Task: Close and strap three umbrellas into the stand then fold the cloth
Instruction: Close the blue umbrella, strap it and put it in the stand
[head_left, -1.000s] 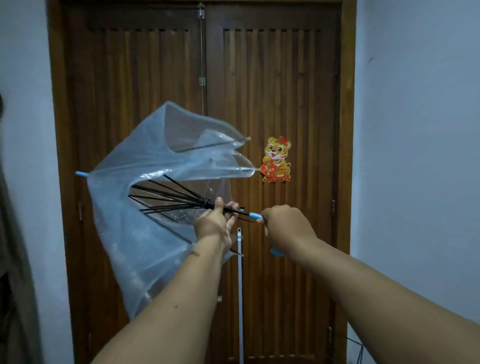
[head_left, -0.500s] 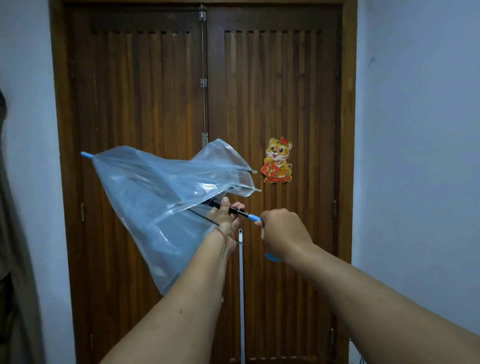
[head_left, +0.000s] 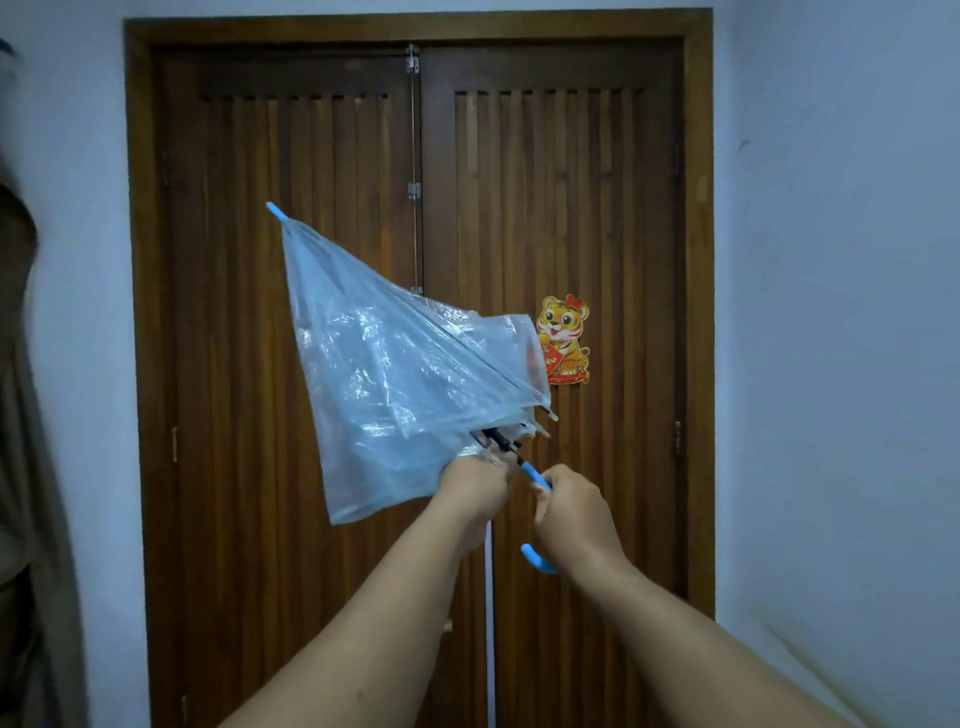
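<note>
A clear, pale-blue plastic umbrella (head_left: 395, 374) is held up in front of the door, its canopy collapsed and hanging loose, its blue tip pointing up and left. My left hand (head_left: 475, 486) grips the shaft at the runner, just under the gathered rib ends. My right hand (head_left: 574, 512) holds the blue hooked handle, whose curved end sticks out below the fist. A thin white strap hangs straight down under the hands. No stand or cloth is in view.
A brown wooden double door (head_left: 571, 208) fills the middle, with a tiger sticker (head_left: 565, 340) to the right of the canopy. Pale walls flank it. Dark cloth (head_left: 26, 415) hangs at the left edge.
The canopy has folded in from half open to collapsed. The umbrella has swung so its tip now points higher, and my left hand has slid along the shaft towards the handle.
</note>
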